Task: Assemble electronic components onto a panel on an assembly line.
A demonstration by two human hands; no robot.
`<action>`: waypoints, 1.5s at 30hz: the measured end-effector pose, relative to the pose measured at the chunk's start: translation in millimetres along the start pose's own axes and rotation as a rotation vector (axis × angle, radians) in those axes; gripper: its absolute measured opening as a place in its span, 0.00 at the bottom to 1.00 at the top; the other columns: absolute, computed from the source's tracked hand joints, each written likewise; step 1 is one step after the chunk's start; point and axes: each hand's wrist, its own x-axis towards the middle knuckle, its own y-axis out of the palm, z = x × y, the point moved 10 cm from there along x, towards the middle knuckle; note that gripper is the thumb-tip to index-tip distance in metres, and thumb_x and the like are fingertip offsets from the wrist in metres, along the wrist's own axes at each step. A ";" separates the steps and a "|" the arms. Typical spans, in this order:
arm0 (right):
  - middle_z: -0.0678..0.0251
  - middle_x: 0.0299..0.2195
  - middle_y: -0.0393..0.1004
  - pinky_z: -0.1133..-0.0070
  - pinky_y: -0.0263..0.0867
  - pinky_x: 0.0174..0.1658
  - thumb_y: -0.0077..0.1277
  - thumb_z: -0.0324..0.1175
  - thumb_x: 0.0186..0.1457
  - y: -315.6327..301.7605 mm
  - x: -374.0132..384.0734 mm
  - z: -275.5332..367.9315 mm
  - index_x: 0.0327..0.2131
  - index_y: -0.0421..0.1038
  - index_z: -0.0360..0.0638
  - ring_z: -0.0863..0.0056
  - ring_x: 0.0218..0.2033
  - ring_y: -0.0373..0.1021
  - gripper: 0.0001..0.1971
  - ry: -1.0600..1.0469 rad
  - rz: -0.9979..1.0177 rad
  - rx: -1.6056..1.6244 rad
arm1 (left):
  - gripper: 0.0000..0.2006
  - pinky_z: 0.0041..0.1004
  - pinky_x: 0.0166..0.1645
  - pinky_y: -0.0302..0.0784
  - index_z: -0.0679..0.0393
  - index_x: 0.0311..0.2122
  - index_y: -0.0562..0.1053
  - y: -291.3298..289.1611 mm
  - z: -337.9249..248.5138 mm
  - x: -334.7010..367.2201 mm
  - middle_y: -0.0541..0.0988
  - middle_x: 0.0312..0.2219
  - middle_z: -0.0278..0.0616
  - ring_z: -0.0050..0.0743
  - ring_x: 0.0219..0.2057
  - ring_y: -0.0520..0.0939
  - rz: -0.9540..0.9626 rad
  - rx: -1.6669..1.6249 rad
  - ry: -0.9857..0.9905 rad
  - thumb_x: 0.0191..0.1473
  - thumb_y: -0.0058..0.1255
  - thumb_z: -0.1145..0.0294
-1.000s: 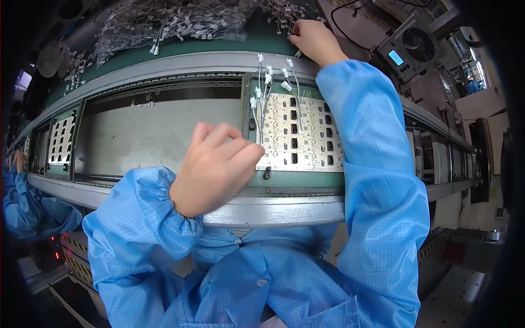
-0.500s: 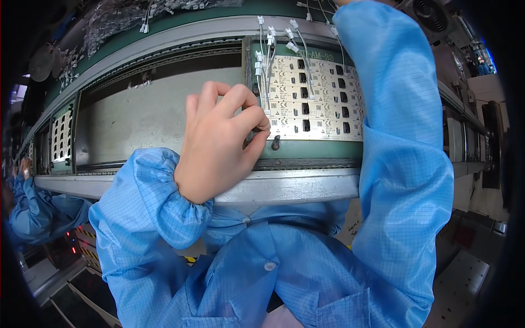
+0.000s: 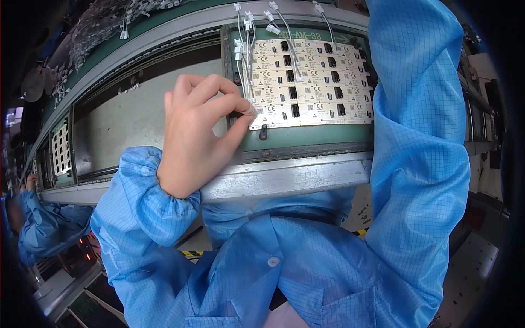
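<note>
My left hand [image 3: 199, 128] is at the lower left corner of a panel of white circuit boards [image 3: 306, 112]. Its thumb and forefinger are pinched together at the panel's edge; whatever they hold, if anything, is too small to make out. The panel lies in a green carrier [image 3: 306, 136] and bears rows of black components. Several thin wires with white plugs [image 3: 238, 49] rise from its left column and middle, and another wire with a white plug [image 3: 319, 7] stands further right. My right arm [image 3: 415, 109] reaches up past the top edge, its hand out of sight.
A metal conveyor rail [image 3: 295, 177] runs along the near side. Beyond the far rail lie clear bags and loose white-plugged wires [image 3: 98, 22]. Another carrier with boards [image 3: 61, 147] sits at the far left, near a co-worker in a blue coat [image 3: 52, 229].
The panel and carrier appear shifted left and up in the picture. My left hand keeps its pinch at the corner. My right hand, partly visible before at the top, has left the picture.
</note>
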 end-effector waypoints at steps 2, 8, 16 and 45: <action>0.62 0.28 0.79 0.79 0.75 0.32 0.56 0.25 0.55 0.5 -36.8 36.8 0.38 0.78 0.29 0.76 0.28 0.76 0.09 -0.675 -0.612 -0.795 | 0.06 0.36 0.48 0.61 0.51 0.30 0.80 -0.2 1.8 -0.1 0.78 0.35 0.25 0.38 0.44 0.73 0.004 -0.009 -0.006 0.46 0.66 0.73; 0.60 0.28 0.79 0.80 0.76 0.32 0.55 0.24 0.55 -7.4 -48.5 24.1 0.38 0.77 0.27 0.76 0.28 0.76 0.09 -0.618 -0.696 -0.821 | 0.06 0.35 0.50 0.61 0.51 0.32 0.81 -0.4 8.9 -1.6 0.79 0.36 0.26 0.37 0.44 0.72 -0.030 -0.063 -0.021 0.47 0.67 0.72; 0.58 0.30 0.80 0.80 0.77 0.31 0.54 0.24 0.56 -11.2 -56.1 16.4 0.39 0.77 0.25 0.75 0.29 0.77 0.10 -0.628 -0.676 -0.806 | 0.07 0.36 0.51 0.61 0.51 0.32 0.81 4.8 9.0 -4.0 0.79 0.37 0.27 0.39 0.45 0.71 -0.005 -0.041 -0.022 0.46 0.67 0.72; 0.62 0.32 0.79 0.82 0.75 0.32 0.54 0.27 0.60 -51.8 -118.1 -43.8 0.41 0.74 0.33 0.79 0.29 0.76 0.08 -0.506 -0.758 -0.689 | 0.10 0.39 0.47 0.61 0.48 0.31 0.82 -1.5 -24.6 -7.4 0.78 0.38 0.24 0.40 0.46 0.72 -0.056 0.282 0.144 0.40 0.68 0.73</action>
